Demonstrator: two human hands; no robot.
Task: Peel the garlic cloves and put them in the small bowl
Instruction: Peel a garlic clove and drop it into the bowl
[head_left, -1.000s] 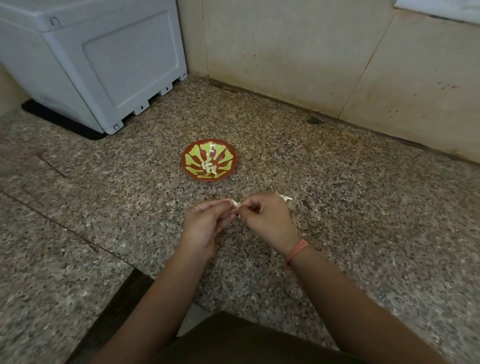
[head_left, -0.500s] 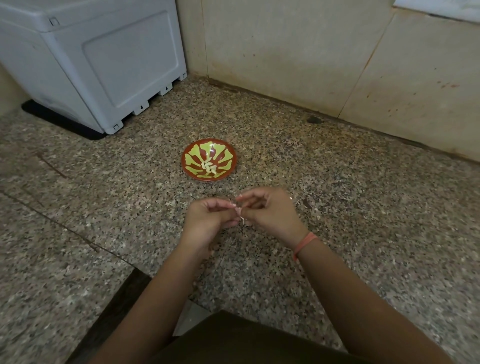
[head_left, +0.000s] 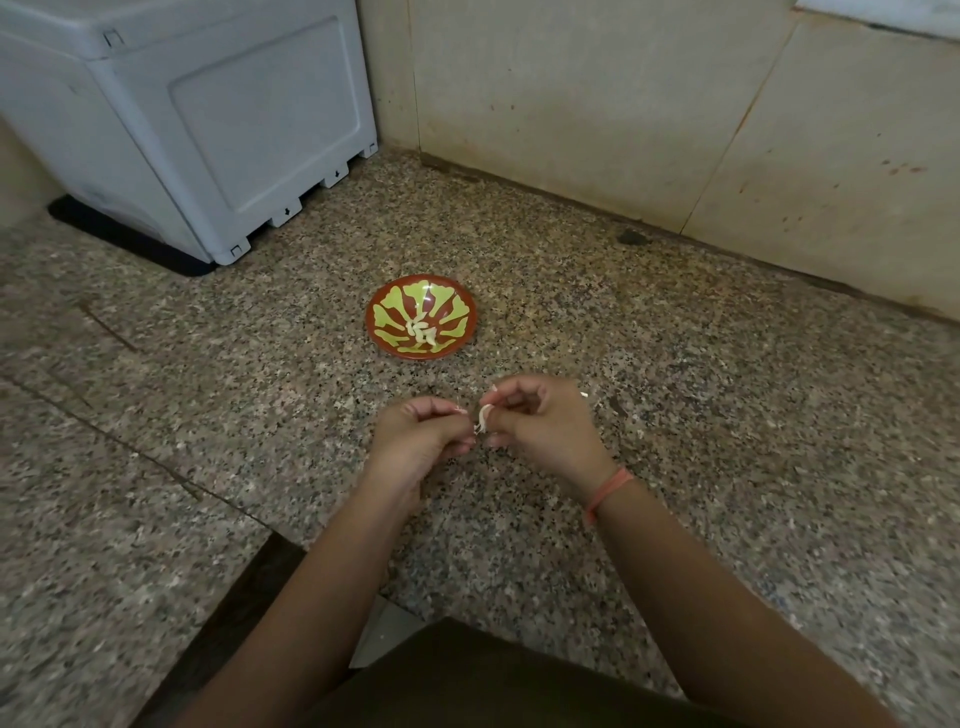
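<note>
A slip is the chief risk here: the garlic clove (head_left: 484, 417) is small and is pinched only at the fingertips, so a hard tug on the skin could flick it out of the grip and onto the speckled stone surface (head_left: 727, 415), or nail pressure could gouge the flesh. Bits of papery skin could also be carried into the small bowl (head_left: 457, 312) if the clove is dropped in before it is fully cleaned. The clove is held in the air in front of the bowl and apart from it, pinched by the curled thumb and fingers of the right hand (head_left: 540, 431), while the left hand (head_left: 421, 441), its fingers curled too, appears to pinch the thin skin at the clove's lower end. The clove looks pale, curved and mostly bare; several peeled cloves (head_left: 423, 332) of the same cream colour lie in the bowl's middle
</note>
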